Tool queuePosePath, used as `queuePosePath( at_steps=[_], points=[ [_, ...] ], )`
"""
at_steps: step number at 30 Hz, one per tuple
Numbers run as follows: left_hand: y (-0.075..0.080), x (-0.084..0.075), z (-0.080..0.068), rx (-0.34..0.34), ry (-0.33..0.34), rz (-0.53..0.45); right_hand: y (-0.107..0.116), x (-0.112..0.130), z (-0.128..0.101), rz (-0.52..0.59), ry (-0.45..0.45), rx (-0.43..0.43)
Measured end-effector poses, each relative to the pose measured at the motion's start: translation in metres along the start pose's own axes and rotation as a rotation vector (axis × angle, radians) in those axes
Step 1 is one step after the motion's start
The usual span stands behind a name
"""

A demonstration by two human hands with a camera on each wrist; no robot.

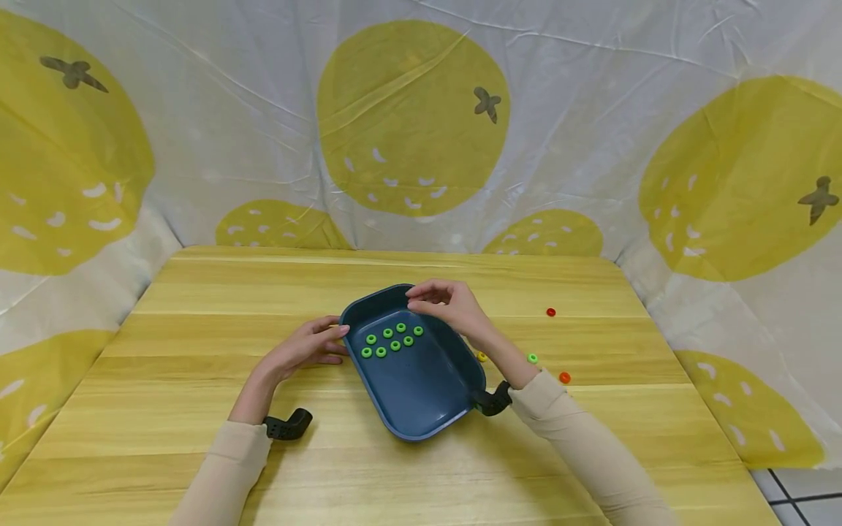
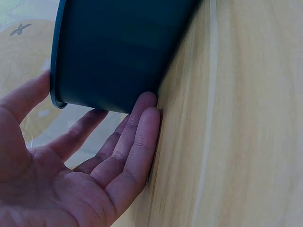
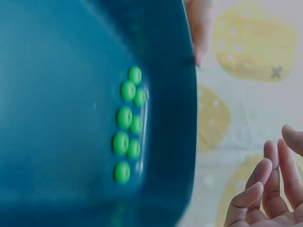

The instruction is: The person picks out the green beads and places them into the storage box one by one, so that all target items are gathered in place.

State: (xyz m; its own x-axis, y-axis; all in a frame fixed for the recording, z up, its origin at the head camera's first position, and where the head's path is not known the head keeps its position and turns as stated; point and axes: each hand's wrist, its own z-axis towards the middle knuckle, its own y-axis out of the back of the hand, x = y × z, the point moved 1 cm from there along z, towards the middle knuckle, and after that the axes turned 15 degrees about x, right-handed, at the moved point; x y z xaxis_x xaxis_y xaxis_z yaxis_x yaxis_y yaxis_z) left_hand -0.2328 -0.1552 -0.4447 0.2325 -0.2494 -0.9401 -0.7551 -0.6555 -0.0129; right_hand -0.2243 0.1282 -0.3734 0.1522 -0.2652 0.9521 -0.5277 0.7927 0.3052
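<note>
Eight green rings (image 1: 392, 340) lie grouped near the far end of a dark blue tray (image 1: 421, 387), which sits on the wooden bench (image 1: 197, 365) roughly at its middle, set at a slant to the bench edge. In the right wrist view the same rings (image 3: 128, 125) show in two short rows close to the tray's wall (image 3: 175, 118). The right hand (image 1: 450, 303) hovers over the far rim of the tray, its fingers (image 3: 255, 198) loosely curved and apart, with nothing visible between them. The left hand (image 1: 309, 347) lies flat on the bench at the tray's left side, fingers (image 2: 142, 132) straight and together, their tips touching the outer wall of the tray (image 2: 118, 52). Outside the tray, to the right, a few rings lie scattered on the bench: a red ring (image 1: 551, 312) farther back, a yellow ring (image 1: 482, 356) just beside the right forearm, one green ring (image 1: 532, 358), and an orange ring (image 1: 564, 377) nearer the front. Judging from this, the collecting of green rings looks mostly done, with one green ring left out on the bench; the other colours remain apart from the tray.
</note>
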Motion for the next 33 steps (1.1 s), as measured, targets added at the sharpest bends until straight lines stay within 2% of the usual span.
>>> queuePosePath(
  at_steps=[15, 21, 27, 30, 33],
  points=[
    [0.0, 0.0, -0.001, 0.008, -0.009, -0.006, 0.067, -0.029, -0.088, -0.111, -0.13, -0.145],
    [0.0, 0.001, 0.0, -0.003, -0.009, -0.007, 0.08, -0.05, -0.118, -0.109, -0.21, -0.177],
    [0.0, 0.001, 0.0, 0.007, -0.013, -0.007, 0.086, -0.074, -0.133, -0.111, -0.278, -0.173],
    [0.0, 0.001, 0.0, 0.007, -0.012, -0.01, 0.088, -0.084, -0.137, -0.225, -0.277, -0.18],
    [-0.001, 0.0, 0.001, 0.006, -0.008, -0.012, 0.088, -0.091, -0.14, -0.424, -0.261, -0.19]
  ],
)
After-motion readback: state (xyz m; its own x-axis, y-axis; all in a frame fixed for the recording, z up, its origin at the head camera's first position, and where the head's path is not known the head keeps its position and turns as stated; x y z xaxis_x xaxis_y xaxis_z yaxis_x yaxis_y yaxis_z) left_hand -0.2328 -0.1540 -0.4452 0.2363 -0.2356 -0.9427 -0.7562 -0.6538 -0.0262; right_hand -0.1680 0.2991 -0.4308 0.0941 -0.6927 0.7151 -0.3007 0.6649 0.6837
